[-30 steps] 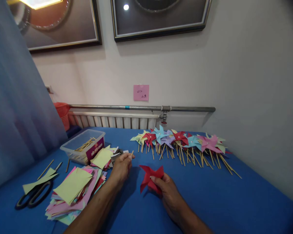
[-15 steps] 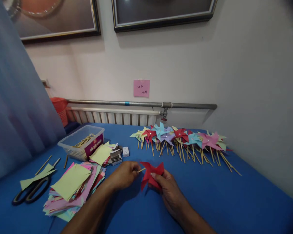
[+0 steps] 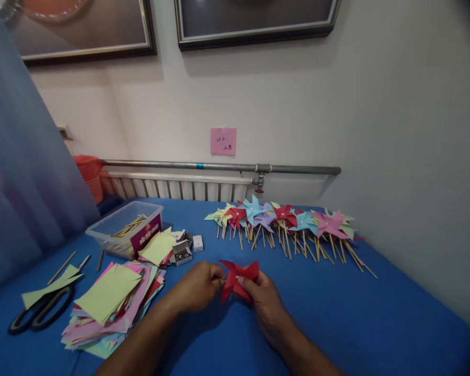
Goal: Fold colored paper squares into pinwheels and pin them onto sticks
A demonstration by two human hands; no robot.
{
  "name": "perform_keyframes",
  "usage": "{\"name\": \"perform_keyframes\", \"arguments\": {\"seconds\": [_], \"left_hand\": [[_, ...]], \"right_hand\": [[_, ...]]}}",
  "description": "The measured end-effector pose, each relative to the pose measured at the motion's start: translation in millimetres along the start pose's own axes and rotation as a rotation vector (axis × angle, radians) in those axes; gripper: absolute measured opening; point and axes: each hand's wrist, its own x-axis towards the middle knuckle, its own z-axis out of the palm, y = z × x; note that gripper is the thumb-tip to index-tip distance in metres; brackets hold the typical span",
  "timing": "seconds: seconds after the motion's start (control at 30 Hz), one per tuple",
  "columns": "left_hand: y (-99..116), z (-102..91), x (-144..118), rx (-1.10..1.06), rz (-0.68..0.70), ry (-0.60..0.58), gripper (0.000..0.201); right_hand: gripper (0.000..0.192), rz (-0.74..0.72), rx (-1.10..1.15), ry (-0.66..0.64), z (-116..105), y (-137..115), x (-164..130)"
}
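A red paper pinwheel (image 3: 235,275) is pinched in my right hand (image 3: 267,304), whose thumb lies beside the pin at its centre. My left hand (image 3: 202,286) is closed at the pinwheel's left edge, gripping a thin wooden stick that is almost wholly hidden by the fingers and the paper. Left of my hands lie a stack of coloured paper sheets (image 3: 108,292) and a smaller paper pile (image 3: 159,247). An opened box of metal pins (image 3: 182,255) and a small white box (image 3: 198,243) sit just beyond my left hand.
Finished pinwheels (image 3: 285,214) on sticks lie in a row at the back right. A clear plastic tub (image 3: 97,230) holds wooden sticks. Scissors (image 3: 43,310) lie far left under yellow-green paper pieces. A radiator (image 3: 172,183) and pipe run along the wall; a curtain (image 3: 31,172) hangs left.
The stick, visible between my hands before, is now nearly hidden as left hand and pinwheel have come closer. The pin at the pinwheel's centre now shows. The whole view has shifted slightly.
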Motion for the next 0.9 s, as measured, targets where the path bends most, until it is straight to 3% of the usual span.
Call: {"name": "perform_keyframes", "arguments": {"seconds": [0.9], "left_hand": [[4.2, 6.0, 0.8, -0.041, 0.033, 0.022, 0.016]], "right_hand": [[0.028, -0.03, -0.045, 0.005, 2.2, -1.4, -0.6]]}}
